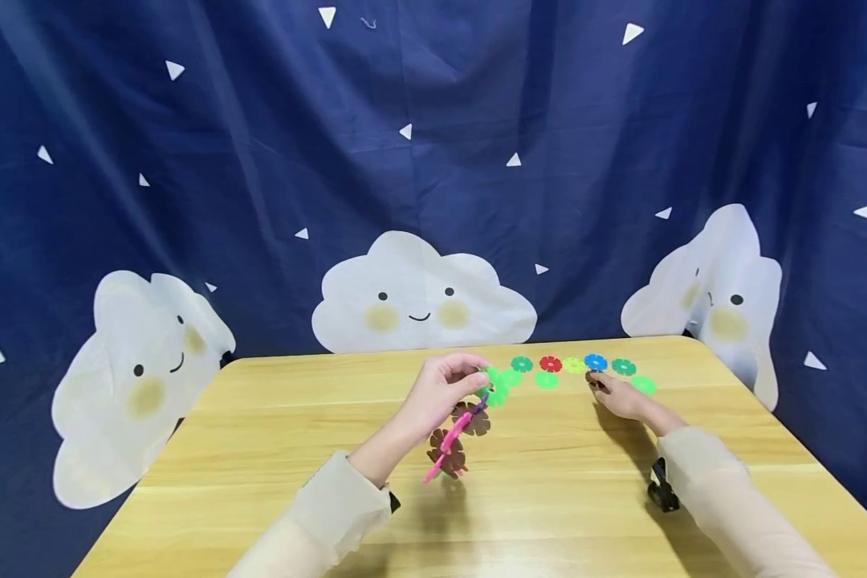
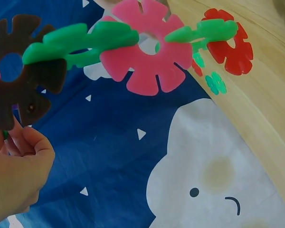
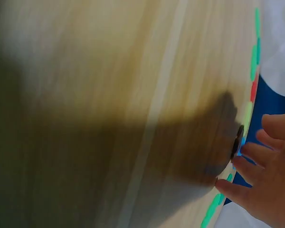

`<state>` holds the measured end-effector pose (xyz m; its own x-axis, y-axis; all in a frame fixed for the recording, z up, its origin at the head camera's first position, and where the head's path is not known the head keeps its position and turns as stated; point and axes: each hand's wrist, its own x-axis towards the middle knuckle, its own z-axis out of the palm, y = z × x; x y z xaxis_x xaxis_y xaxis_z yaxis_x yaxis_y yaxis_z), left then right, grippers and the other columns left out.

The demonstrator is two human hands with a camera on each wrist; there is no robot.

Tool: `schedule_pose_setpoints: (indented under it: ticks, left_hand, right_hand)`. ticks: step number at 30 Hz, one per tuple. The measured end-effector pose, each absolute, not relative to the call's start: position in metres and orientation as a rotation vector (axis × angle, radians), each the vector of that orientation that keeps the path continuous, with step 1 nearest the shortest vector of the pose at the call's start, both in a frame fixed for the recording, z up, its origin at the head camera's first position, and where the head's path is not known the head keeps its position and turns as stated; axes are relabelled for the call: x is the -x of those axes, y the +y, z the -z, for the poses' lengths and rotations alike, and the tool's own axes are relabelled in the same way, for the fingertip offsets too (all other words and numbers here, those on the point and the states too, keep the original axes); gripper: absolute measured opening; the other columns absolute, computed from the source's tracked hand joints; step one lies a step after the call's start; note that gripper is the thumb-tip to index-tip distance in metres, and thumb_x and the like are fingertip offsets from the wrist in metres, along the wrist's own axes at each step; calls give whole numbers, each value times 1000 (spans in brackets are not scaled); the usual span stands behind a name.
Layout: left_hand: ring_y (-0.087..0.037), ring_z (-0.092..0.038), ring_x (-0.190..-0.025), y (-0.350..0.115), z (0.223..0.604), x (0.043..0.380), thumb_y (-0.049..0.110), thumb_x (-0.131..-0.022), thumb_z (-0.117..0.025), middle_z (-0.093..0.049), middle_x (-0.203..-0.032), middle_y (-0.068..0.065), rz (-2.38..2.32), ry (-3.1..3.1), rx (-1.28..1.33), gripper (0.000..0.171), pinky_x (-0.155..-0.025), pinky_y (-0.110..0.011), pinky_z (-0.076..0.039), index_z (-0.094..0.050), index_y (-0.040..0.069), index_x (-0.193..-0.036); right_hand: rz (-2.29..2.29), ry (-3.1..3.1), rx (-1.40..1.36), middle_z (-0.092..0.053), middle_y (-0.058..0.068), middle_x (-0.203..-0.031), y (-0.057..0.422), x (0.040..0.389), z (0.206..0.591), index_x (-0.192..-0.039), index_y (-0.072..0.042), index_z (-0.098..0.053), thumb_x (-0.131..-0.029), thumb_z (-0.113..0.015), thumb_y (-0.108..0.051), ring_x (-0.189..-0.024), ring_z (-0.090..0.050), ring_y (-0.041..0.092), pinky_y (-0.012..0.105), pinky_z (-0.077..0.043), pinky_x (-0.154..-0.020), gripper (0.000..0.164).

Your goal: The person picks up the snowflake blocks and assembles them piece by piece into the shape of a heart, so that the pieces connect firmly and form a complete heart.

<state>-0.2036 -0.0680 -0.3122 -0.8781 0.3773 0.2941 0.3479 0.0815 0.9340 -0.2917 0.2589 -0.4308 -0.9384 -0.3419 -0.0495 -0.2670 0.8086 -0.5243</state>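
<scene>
My left hand (image 1: 437, 393) pinches a chain of notched plastic flower discs near its light green disc (image 1: 496, 388). The chain hangs toward me over the table. Close up in the left wrist view, a brown disc (image 2: 52, 83), a pink disc (image 2: 126, 69) and a red disc (image 2: 247, 59) are linked by green ones seen edge-on. The left fingertips are partly hidden behind the brown disc. Off to the right, my right hand (image 1: 624, 399) reaches down to a loose brown disc (image 1: 593, 376), its fingers loosely spread, fingertips right at the disc's edge (image 3: 236, 142).
Along the table's far edge lie loose discs: a red one (image 1: 551, 364), a blue one (image 1: 596, 363), a yellow one (image 1: 574, 365) and several green ones, one (image 1: 644, 385) beside my right hand. Behind the wooden table (image 1: 549, 498) hangs a dark blue curtain (image 1: 260, 160) with clouds.
</scene>
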Motion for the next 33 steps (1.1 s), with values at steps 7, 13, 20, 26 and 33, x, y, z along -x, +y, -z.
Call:
schedule_pose_setpoints:
  ticks: [7, 13, 20, 26, 33]
  left_hand:
    - [-7, -53, -65, -67, 316, 205, 2, -84, -60, -64, -76, -10, -1961, 2286, -781, 17, -63, -21, -46, -63, -8, -98]
    - [-6, -54, -67, -66, 317, 204, 1, -84, -60, -64, -80, -18, -1941, 2293, -781, 18, -65, -21, -46, -62, -9, -99]
    - [-4, -55, -70, -65, 317, 203, 2, -84, -60, -65, -86, -21, -1921, 2294, -759, 19, -68, -22, -48, -62, -8, -100]
    - [-5, -55, -69, -65, 317, 203, 3, -85, -60, -65, -84, -17, -1919, 2283, -739, 19, -68, -24, -48, -62, -8, -101]
    - [-5, -53, -67, -64, 318, 205, 2, -85, -60, -64, -79, -13, -1915, 2290, -728, 18, -62, -19, -44, -63, -7, -100]
  right_hand:
    - [837, 2833, 687, -59, 26, -92, 259, 287, 427, -114, 19, -48, -85, -53, 4, -84, -58, 36, 42, -49, -71, 33]
    - [761, 2799, 701, -49, 6, -72, 249, 285, 432, -113, 16, -49, -80, -64, -1, -67, -40, 16, 30, -35, -62, 40]
    - [746, 2837, 511, -45, 14, -85, 247, 282, 436, -89, 5, -50, -77, -68, -2, -81, -38, 27, 38, -38, -71, 23]
    - [830, 2826, 590, -53, 7, -77, 248, 283, 429, -83, 1, -47, -77, -68, -2, -70, -47, 18, 31, -40, -62, 22]
    - [1327, 2681, 891, -65, 7, -79, 220, 272, 389, -92, 4, -58, -85, -59, 0, -68, -57, 7, 24, -47, -57, 8]
